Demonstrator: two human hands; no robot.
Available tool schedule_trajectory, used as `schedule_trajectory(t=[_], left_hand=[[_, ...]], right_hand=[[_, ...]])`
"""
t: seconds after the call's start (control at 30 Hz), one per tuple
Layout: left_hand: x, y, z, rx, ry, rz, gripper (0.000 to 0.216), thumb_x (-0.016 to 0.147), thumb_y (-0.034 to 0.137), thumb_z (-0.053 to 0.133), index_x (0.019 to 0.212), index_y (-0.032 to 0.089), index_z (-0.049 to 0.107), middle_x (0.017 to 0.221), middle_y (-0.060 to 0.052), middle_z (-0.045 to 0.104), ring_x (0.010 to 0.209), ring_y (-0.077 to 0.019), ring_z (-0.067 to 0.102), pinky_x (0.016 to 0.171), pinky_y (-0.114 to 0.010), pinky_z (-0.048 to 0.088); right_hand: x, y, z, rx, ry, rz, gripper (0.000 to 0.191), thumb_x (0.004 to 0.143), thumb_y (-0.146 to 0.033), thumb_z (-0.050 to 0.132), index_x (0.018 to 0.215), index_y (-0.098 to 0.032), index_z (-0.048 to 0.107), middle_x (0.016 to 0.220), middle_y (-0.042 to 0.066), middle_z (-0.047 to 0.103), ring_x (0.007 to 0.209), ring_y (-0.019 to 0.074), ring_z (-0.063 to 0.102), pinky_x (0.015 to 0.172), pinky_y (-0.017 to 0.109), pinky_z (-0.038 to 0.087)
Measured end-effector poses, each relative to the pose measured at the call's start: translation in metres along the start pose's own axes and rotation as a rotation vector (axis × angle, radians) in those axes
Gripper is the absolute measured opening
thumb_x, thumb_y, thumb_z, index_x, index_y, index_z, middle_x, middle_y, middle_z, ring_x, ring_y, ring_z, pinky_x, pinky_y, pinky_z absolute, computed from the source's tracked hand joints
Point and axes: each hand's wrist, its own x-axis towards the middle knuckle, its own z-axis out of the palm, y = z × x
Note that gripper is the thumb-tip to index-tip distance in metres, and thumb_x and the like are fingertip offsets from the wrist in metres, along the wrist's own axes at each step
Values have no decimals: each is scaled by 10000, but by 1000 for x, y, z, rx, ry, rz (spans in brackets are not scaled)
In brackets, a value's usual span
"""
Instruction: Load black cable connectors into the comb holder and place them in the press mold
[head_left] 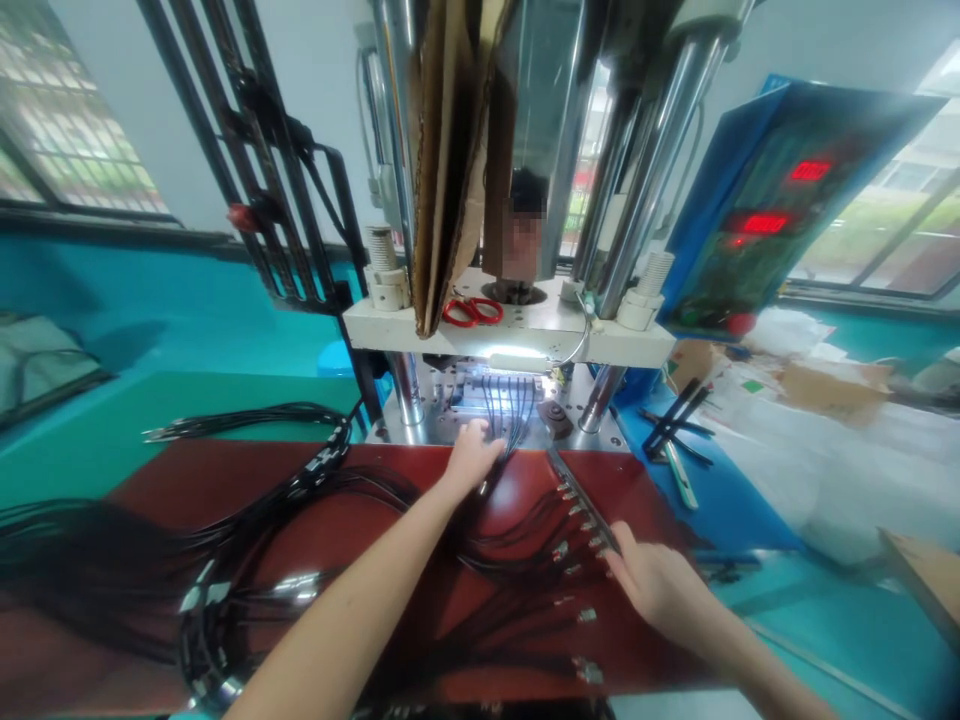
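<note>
My left hand [471, 458] reaches forward to the mouth of the moulding press, its fingers closed around a bunch of thin black cables [504, 410] that run into the lit mould [495, 395]. My right hand [651, 578] rests on the dark red work mat [172, 480], fingers curled over the near end of a long metal bar [581, 497] that carries a row of cable ends with metal connectors [571, 510]. More black cables [247, 560] lie spread over the mat to the left.
The press [517, 320] rises ahead with steel columns, cardboard sheets and red scissors [472, 311] on its white platen. A blue control box [757, 210] with red digits stands right. Tools [679, 430] and white plastic [825, 450] lie at right. Another person is partly visible behind the press.
</note>
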Motion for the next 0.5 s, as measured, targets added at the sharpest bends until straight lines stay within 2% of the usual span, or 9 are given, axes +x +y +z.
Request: schedule_trajectory(t=[0.07,0.17,0.23,0.3,0.4,0.5], left_hand=[[4,-5,3,-67,-59,-60,437,604,212,609,1011,123,476,794,-30,535,645,-129,501,623,-243,382],[9,-3,8,-205,-172,-120,267,619,208,573,861,123,500,596,22,499,507,-98,461,502,-209,345],[13,1,11,-303,-239,-138,135,620,198,554,717,130,490,539,27,475,488,-91,460,479,-199,341],[17,4,13,-391,-282,-155,129,605,199,567,649,139,461,518,30,463,480,-88,465,469,-196,345],[22,3,19,-502,-282,-178,219,578,225,611,696,153,441,525,41,468,479,-90,477,461,-196,349],[24,-2,25,-586,-255,-170,306,580,255,632,785,168,422,561,44,493,524,-104,518,494,-205,376]], right_hand=[[3,-1,-1,-115,-24,-38,264,896,-263,265,964,-113,472,629,104,643,558,243,611,459,273,214],[9,1,-8,-150,-70,-41,249,875,-260,320,960,-122,508,685,122,661,610,267,621,480,276,238],[17,2,-21,-127,-115,-42,198,838,-270,395,860,-153,553,711,116,664,645,271,618,500,276,261],[34,3,-37,-34,-107,-74,191,821,-275,425,725,-182,562,696,80,658,646,238,607,514,267,284],[82,-1,-58,234,7,-115,251,833,-273,411,650,-197,565,638,19,627,623,175,584,525,243,320],[151,-10,-65,462,106,10,164,812,-250,466,747,-190,604,575,-19,586,477,118,526,488,230,345]])
